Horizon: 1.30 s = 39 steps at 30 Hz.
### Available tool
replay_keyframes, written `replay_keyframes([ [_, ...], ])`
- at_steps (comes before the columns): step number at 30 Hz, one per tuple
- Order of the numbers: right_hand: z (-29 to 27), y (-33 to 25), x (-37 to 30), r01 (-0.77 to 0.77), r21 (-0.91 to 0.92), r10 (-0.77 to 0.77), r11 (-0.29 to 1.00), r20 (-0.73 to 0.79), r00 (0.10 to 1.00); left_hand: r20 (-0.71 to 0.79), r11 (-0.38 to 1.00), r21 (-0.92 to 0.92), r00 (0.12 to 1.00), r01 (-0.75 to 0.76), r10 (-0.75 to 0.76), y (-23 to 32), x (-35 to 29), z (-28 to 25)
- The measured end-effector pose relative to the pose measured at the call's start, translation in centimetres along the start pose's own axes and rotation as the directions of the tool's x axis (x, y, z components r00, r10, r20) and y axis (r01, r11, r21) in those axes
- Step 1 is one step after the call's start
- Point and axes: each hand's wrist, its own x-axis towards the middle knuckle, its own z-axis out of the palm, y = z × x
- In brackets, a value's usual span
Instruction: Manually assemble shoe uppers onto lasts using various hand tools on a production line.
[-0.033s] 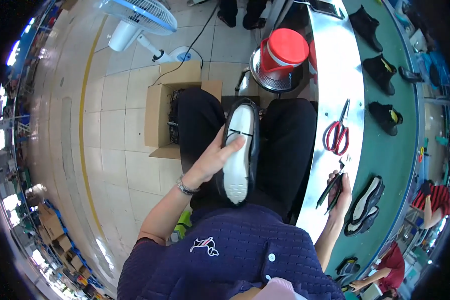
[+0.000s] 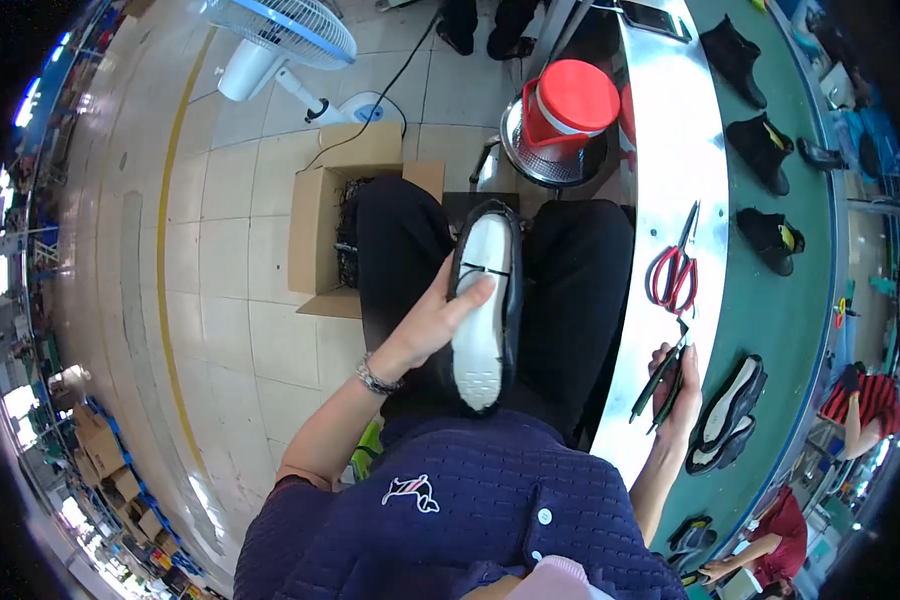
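Note:
My left hand (image 2: 438,318) grips a black shoe (image 2: 515,285) over my lap, its white underside turned up. The thumb presses on that white face, near a thin black line across it; the fingers beneath are hidden. At the metal bench, my right hand (image 2: 682,400) is closed round pliers (image 2: 660,385) with dark green handles. Their jaws point away from me, just short of the red-handled scissors (image 2: 674,280) lying on the bench. To the right of this hand, another black shoe with a pale underside (image 2: 730,405) lies on the green conveyor belt.
The metal bench (image 2: 675,120) runs along my right, with a phone (image 2: 655,18) at its far end. Several black boots (image 2: 760,150) stand on the green belt (image 2: 795,300). Ahead are a red bucket (image 2: 577,97) on a stool, a cardboard box (image 2: 315,235) and a fan (image 2: 280,40).
The shoe in my left hand has shifted very slightly to the right. My right hand with the pliers has hardly moved.

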Motion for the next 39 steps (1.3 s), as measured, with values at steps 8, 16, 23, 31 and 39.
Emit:
replay_keyframes([
  [8, 14.9, -2.6, -3.6, 0.019, -0.631, 0.489, 0.775, 0.619, 0.615, -0.033, 0.856, 0.408, 0.932, -0.317, 0.361, 3.5, 1.2, -2.6],
  [16, 20.7, -2.4, -2.1, -0.143, -0.717, 0.657, 0.682, 0.515, 0.551, -0.154, 0.656, 0.624, 0.757, -0.423, 0.635, 3.2, 3.1, -1.4],
  [23, 20.1, -1.0, -2.3, 0.328, -0.807, 0.486, 0.491, 0.566, 0.666, -0.075, 0.519, 0.688, 0.662, -0.507, 0.746, 2.7, 3.2, -1.7],
  [31, 19.8, -1.6, -2.3, 0.459, -0.841, 0.476, 0.287, 0.541, 0.693, 0.128, 0.317, 0.798, 0.659, -0.513, 0.741, 2.6, 2.7, -2.4],
  [39, 24.0, -5.9, -4.7, 0.815, -0.575, 0.157, -0.070, 0.800, 0.579, 0.295, 0.034, 0.892, 0.638, -0.451, 0.712, 3.5, 2.3, -2.7],
])
